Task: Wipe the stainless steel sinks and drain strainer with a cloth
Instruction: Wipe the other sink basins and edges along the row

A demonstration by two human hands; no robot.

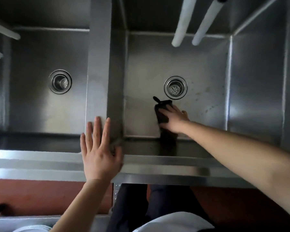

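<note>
Two stainless steel sinks lie side by side below me. In the right sink (208,67) my right hand (173,118) presses a black cloth (162,117) flat on the basin floor, fingers spread over it, just in front of the round drain strainer (175,88). The cloth's near end trails toward the front wall. The left sink (40,106) has its own drain strainer (60,82). My left hand (99,148) rests flat with straight fingers on the steel divider (99,72) between the basins, at the front rim.
Two white faucet pipes (194,22) hang over the back of the right sink. Two more white pipes (3,33) poke in at the far left. The front steel ledge (157,163) runs across, with my legs and the red floor below.
</note>
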